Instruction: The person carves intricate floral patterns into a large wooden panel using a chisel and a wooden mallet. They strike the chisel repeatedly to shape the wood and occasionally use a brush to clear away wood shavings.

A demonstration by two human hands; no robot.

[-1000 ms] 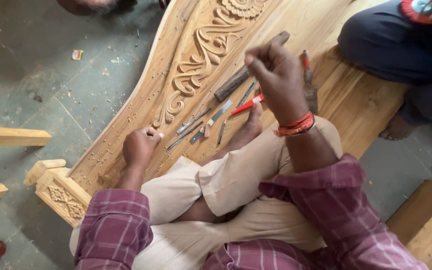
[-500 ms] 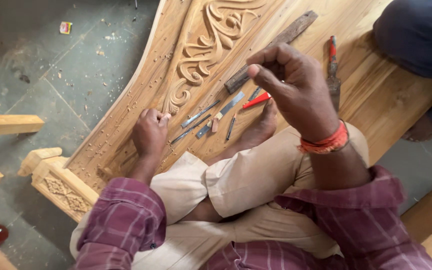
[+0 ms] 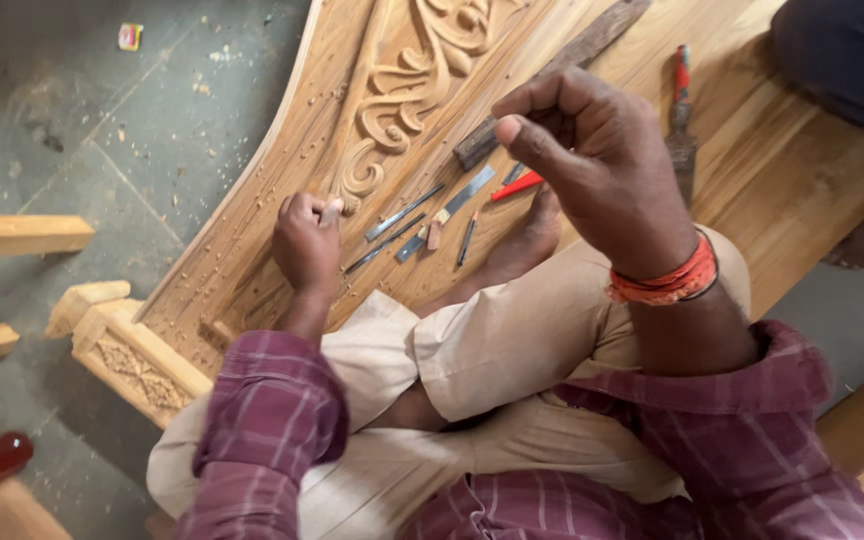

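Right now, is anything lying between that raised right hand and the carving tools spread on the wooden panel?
Nothing visible blocks it. The right hand is lifted above the carving tools, which lie loose on the wooden panel beside the bare foot. The left hand rests fisted farther left.

Left hand (image 3: 307, 240) fisted on carved wooden panel (image 3: 282, 200), beside its scrollwork; right hand (image 3: 597, 165) raised above chisels (image 3: 432, 215) lying on that panel.
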